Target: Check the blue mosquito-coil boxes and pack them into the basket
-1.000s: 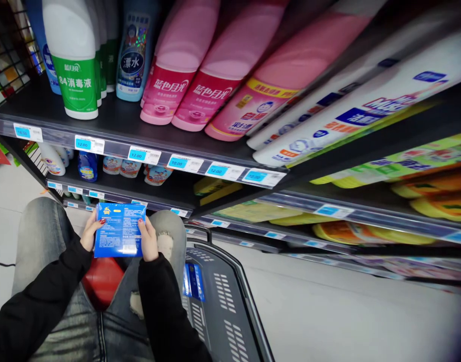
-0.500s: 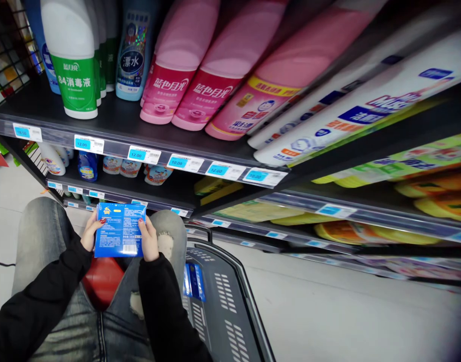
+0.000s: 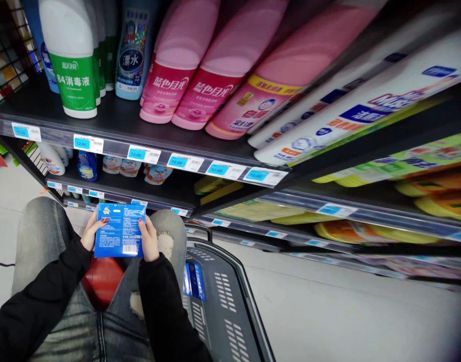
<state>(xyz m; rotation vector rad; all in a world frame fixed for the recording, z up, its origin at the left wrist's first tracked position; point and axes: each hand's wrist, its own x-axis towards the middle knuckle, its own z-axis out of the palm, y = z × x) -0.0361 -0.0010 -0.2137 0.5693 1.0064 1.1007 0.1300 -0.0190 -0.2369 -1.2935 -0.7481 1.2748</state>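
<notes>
Between my knees I hold up a flat blue packet [image 3: 119, 231], printed with small white text and a barcode near its lower right. My left hand [image 3: 92, 231] grips its left edge, thumb on the printed face. The right edge is pinched by my right hand [image 3: 150, 238], again with the thumb in front. My other fingers are mostly hidden behind the packet. Below it, a red seat-like surface [image 3: 102, 282] shows between my legs.
A grey shopping basket [image 3: 230, 322] with a dark handle stands by my right leg, another blue packet [image 3: 194, 281] inside. Ahead, a dark shelf [image 3: 117, 120] bears white disinfectant bottles [image 3: 74, 83] and pink bottles [image 3: 170, 90]. Lower shelves hold spray bottles [image 3: 87, 166] and yellow packs.
</notes>
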